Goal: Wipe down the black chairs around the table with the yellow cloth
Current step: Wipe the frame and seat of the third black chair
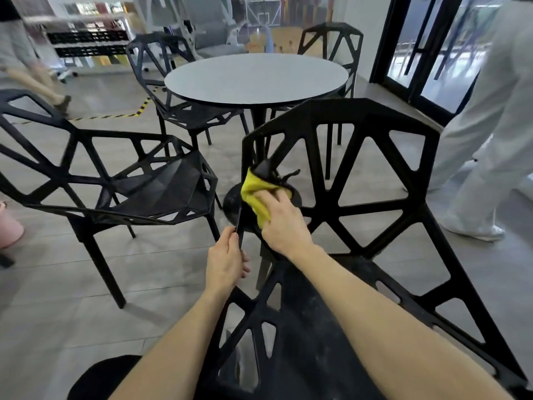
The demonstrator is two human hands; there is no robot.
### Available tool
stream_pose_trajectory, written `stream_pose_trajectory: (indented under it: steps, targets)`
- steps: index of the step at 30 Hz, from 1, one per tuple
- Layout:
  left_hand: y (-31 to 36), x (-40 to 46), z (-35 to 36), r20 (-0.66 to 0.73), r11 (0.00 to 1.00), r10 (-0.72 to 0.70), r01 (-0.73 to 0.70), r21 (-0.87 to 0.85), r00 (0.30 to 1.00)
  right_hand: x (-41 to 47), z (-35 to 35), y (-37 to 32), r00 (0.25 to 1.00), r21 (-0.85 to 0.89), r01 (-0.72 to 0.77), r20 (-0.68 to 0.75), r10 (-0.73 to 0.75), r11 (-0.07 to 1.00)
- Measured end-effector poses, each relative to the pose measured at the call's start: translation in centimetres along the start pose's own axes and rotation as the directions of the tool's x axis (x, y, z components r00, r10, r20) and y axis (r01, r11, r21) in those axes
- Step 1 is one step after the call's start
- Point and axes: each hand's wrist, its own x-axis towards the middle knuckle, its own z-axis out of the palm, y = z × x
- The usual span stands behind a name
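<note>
At the centre of the frame the right hand (281, 223) presses the yellow cloth (257, 196) against a strut of the nearest black chair (354, 215), its fingers curled over the bunched fabric. Just below and to the left, the left hand (226, 262) grips the thin edge of the same chair's frame, thumb and fingers closed around it. This chair fills the lower right of the frame, its open lattice back seen tilted towards the camera, and its surface looks dusty lower down.

A second black chair (121, 180) stands at the left, its seat facing right. Behind the hands, in the upper middle, is the round grey table (256, 77) on a black pedestal. Two more black chairs flank it: one at its upper left (173, 90), one at its upper right (331, 41). A person in white clothing (484, 134) stands at the right edge. Another person's legs (34, 79), blurred, show at the upper left.
</note>
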Motion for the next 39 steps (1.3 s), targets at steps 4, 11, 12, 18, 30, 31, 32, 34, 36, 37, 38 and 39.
stream_pose_trajectory:
  steps: [4,11,12,18,30,31,32,34,36,37,38,39]
  targets:
    - [-0.3,0.5,-0.2,-0.001,0.999,-0.007,0.006,-0.032,1.000,-2.3,4.7,1.3,0.994,0.033,-0.096,0.058,0.094,0.995]
    - [0.7,-0.6,-0.5,-0.036,0.998,-0.016,0.018,0.052,0.999,-5.2,5.7,7.8,0.829,0.045,-0.513,0.287,0.481,0.857]
    - [0.7,-0.6,-0.4,-0.032,0.998,-0.015,0.017,0.058,0.999,-5.9,5.3,9.1,0.733,0.160,-0.666,0.319,0.601,0.728]
    - [-0.2,0.1,-0.5,-0.075,0.762,0.437,-0.325,0.561,0.896,-8.7,-0.8,11.7,0.435,0.816,-0.578,0.301,0.848,0.006]
    - [5.6,4.6,8.0,0.511,0.038,0.341,-0.554,0.831,0.789,-2.8,-0.5,12.1,0.820,0.464,-0.440,-0.141,0.555,0.768]
    - [5.7,4.6,8.6,0.497,0.022,0.322,-0.531,0.847,0.806,-3.2,0.5,12.4,0.848,0.404,-0.421,-0.143,0.511,0.812]
    - [5.5,4.6,9.1,0.491,0.000,0.319,-0.518,0.855,0.811,-4.0,1.2,13.6,0.870,0.327,-0.404,-0.153,0.470,0.854]
    - [5.0,4.2,9.2,0.488,-0.035,0.357,-0.510,0.859,0.797,-6.1,1.5,16.4,0.906,0.155,-0.396,-0.094,0.412,0.905]
    - [4.6,3.9,9.1,0.490,-0.060,0.380,-0.508,0.859,0.784,-8.8,1.3,19.3,0.882,0.168,-0.453,-0.058,0.467,0.876]
    - [4.5,3.8,9.2,0.484,-0.066,0.391,-0.501,0.863,0.783,-9.6,1.1,19.8,0.851,0.234,-0.495,-0.064,0.521,0.837]
    - [4.6,3.6,9.4,0.474,-0.065,0.400,-0.492,0.868,0.784,-9.6,0.9,19.6,0.816,0.297,-0.530,-0.078,0.573,0.795]
    - [4.6,3.5,9.7,0.467,-0.059,0.400,-0.486,0.872,0.788,-8.9,0.8,18.7,0.774,0.344,-0.564,-0.096,0.626,0.751]
